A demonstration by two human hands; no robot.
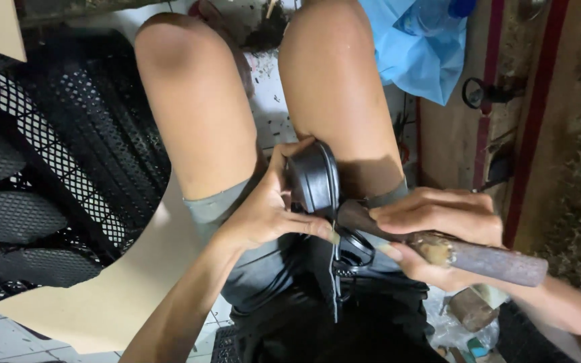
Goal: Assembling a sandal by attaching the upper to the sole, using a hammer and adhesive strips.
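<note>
Between bare knees, hands grip black shoe.

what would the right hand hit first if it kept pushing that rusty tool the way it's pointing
Likely the black rubber piece. The right hand points its rusty tool leftward, tip already at that piece's edge, beside the left hand's fingers just behind. Depth is hard to judge.

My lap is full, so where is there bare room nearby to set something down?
The tan board between the black mesh panels and your left thigh is bare. The lap is crowded: left hand and right hand both grip the black piece and tool handle.
</note>
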